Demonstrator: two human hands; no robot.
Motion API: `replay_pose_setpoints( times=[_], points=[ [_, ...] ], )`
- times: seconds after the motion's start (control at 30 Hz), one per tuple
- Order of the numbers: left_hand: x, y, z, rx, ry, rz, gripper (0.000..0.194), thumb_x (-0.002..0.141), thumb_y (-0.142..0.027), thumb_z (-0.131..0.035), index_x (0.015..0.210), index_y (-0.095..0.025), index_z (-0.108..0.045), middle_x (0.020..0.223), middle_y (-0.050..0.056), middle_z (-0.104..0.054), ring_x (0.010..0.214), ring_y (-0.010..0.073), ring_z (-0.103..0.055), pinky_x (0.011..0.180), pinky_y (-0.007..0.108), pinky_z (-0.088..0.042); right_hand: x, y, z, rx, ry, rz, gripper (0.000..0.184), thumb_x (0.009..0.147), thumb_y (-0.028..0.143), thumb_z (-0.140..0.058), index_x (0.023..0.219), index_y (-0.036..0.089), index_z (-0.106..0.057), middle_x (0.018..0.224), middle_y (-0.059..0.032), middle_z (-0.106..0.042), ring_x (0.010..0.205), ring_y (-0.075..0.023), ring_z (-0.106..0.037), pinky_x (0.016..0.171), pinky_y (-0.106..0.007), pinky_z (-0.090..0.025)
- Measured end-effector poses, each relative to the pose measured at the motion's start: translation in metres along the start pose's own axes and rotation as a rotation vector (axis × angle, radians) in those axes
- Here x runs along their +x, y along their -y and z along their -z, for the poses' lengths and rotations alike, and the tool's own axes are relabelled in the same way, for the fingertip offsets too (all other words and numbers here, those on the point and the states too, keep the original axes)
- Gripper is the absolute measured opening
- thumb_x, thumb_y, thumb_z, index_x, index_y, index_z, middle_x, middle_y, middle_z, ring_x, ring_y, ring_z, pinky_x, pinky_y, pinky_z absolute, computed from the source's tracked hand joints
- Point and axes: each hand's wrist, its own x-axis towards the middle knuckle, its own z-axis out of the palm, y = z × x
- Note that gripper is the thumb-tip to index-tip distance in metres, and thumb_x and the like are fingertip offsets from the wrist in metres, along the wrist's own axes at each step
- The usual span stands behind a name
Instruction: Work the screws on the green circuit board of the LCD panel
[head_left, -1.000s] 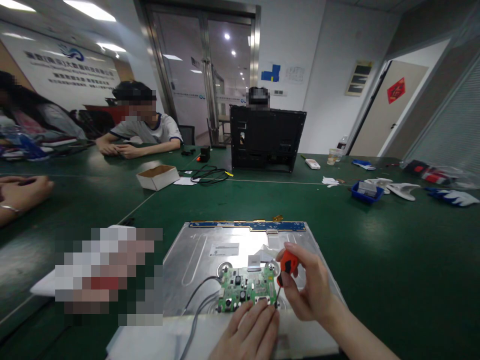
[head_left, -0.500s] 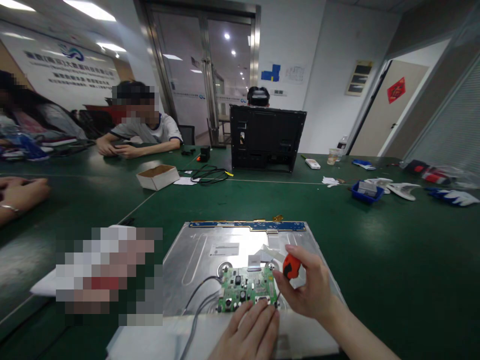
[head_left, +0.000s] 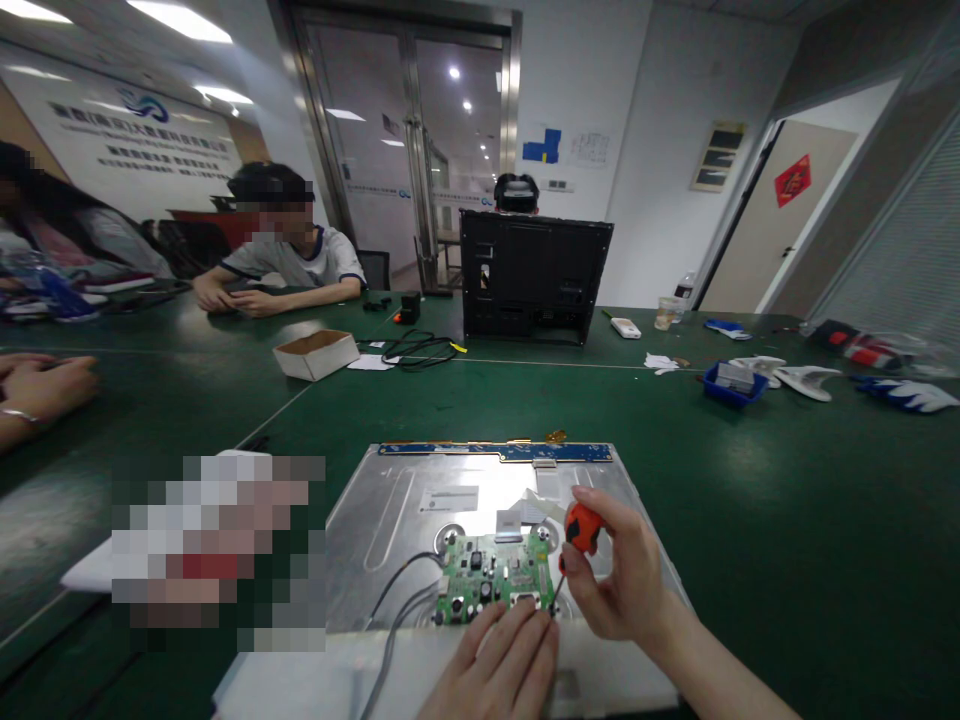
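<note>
A green circuit board lies on the metal back of a display panel. My right hand grips an orange and black screwdriver, its thin shaft slanting down to the board's lower right corner. The exact tip is hard to make out beside my fingers. My left hand lies flat with fingers stretched out over the board's lower edge. Grey cables run from the board's left side toward me. A flat ribbon cable leaves its top, and a blue strip board lines the panel's far edge.
A black monitor housing stands across the green table. Left of it are a cardboard box and a black cable. At right lie a blue tray and gloves. Other people sit beyond and at the left.
My right fingers have shifted around the screwdriver handle, which now shows turned and slightly differently tilted. My left hand and the panel stay in place.
</note>
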Motion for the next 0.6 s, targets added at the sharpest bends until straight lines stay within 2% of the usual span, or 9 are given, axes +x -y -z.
replay_pose_setpoints(
  times=[0.17, 0.33, 0.5, 0.6],
  points=[
    [-0.0027, 0.0002, -0.0012, -0.003, 0.009, -0.006, 0.034, 0.109, -0.019, -0.036, 0.116, -0.016, -0.069, 0.115, 0.002, -0.072, 0.111, 0.0189, -0.060, 0.114, 0.032, -0.028, 0.0030, 0.0025, -0.0019, -0.033, -0.026, 0.007, 0.045, 0.092, 0.012, -0.050, 0.135, 0.019, -0.043, 0.068, 0.0039, -0.060, 0.045, -0.0133, -0.052, 0.042, -0.025, -0.045],
    [-0.0042, -0.0006, -0.0014, 0.003, 0.036, -0.009, 0.028, 0.108, -0.024, -0.043, 0.119, -0.016, -0.068, 0.117, 0.004, -0.071, 0.113, 0.0199, -0.059, 0.113, 0.033, -0.030, 0.0035, 0.0033, -0.0020, -0.042, -0.022, 0.009, 0.042, 0.094, 0.014, -0.052, 0.134, 0.019, -0.043, 0.064, 0.0056, -0.059, 0.044, -0.0133, -0.052, 0.041, -0.024, -0.043],
    [-0.0025, -0.0007, -0.0006, 0.000, 0.005, -0.003, 0.033, 0.108, -0.018, -0.037, 0.116, -0.016, -0.069, 0.115, 0.003, -0.072, 0.111, 0.0196, -0.060, 0.114, 0.033, -0.028, 0.0042, 0.0018, -0.0004, 0.023, -0.002, 0.018, 0.044, 0.091, 0.014, -0.048, 0.135, 0.017, -0.044, 0.069, 0.0022, -0.061, 0.047, -0.0141, -0.054, 0.044, -0.026, -0.044],
    [-0.0030, -0.0008, -0.0011, 0.002, 0.004, 0.001, 0.031, 0.108, -0.019, -0.039, 0.117, -0.016, -0.068, 0.116, 0.003, -0.071, 0.112, 0.0196, -0.059, 0.115, 0.033, -0.028, 0.0028, 0.0007, 0.0005, 0.083, 0.012, 0.006, 0.047, 0.088, 0.014, -0.047, 0.136, 0.015, -0.044, 0.074, -0.0007, -0.061, 0.051, -0.0145, -0.056, 0.045, -0.027, -0.045]
  ],
)
